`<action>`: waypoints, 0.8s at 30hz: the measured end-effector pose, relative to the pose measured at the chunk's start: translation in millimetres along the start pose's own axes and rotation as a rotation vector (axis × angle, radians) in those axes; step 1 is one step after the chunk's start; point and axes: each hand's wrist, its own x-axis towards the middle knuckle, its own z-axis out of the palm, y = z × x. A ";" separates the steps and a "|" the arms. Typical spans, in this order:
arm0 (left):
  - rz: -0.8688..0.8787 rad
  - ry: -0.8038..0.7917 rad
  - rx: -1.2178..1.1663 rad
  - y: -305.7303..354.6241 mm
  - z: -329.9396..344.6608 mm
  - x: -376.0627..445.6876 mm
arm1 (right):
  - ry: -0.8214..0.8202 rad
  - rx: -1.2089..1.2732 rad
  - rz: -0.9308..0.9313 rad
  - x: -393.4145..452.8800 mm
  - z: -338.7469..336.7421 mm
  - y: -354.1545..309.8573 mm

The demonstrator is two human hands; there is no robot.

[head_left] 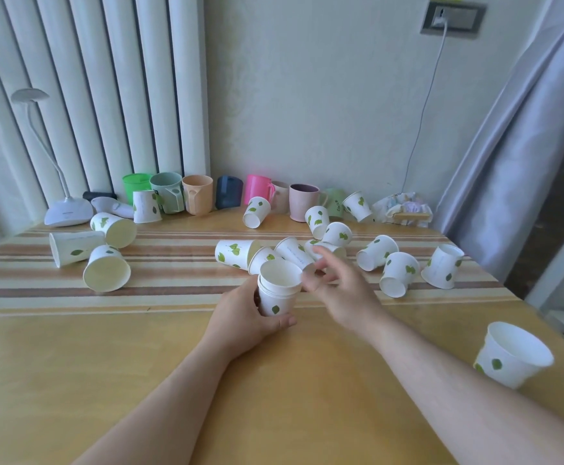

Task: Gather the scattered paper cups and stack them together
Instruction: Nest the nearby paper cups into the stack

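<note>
My left hand (245, 315) grips a short stack of white paper cups (277, 290) with green leaf prints, held upright near the table's middle. My right hand (337, 286) hovers just right of the stack, fingers spread and blurred, holding nothing. Close behind it lie several tipped cups (237, 253). More cups lie to the right (399, 273), to the left (106, 268) and at the back (257, 211). One cup (512, 355) stands tilted at the near right edge.
A row of coloured plastic mugs (197, 194) lines the back of the wooden table (139, 364). A white desk lamp (67, 211) stands back left by the radiator. Crumpled wrapping (404, 206) lies back right, beside a curtain (508, 162).
</note>
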 end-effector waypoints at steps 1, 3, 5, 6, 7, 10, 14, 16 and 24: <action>-0.003 -0.001 0.002 -0.7 0.2 0.4 | 0.146 0.025 0.036 7.3 -11.3 8.7; -0.006 -0.002 0.000 -1.5 0.3 1.6 | 0.470 0.009 0.166 28.2 -38.0 27.4; -0.005 -0.003 0.002 -0.3 1.0 2.0 | 0.647 -0.073 0.335 47.4 -62.3 49.3; -0.003 0.000 0.008 -0.1 1.4 3.1 | 0.661 -0.103 0.423 54.9 -71.6 57.3; -0.005 0.001 0.014 -0.1 1.2 3.8 | 0.644 -0.115 0.505 61.3 -78.1 62.9; -0.008 0.000 0.014 1.8 0.8 3.1 | 0.549 -0.116 0.673 72.7 -91.0 74.6; -0.008 0.004 0.013 1.3 1.8 3.8 | 0.365 -0.108 0.679 78.2 -94.5 77.3; -0.006 0.007 0.015 2.1 1.5 3.1 | 0.335 -0.093 0.638 73.3 -88.6 78.7; -0.006 0.006 0.013 2.2 1.4 2.4 | 0.648 0.172 0.341 21.5 -47.5 48.5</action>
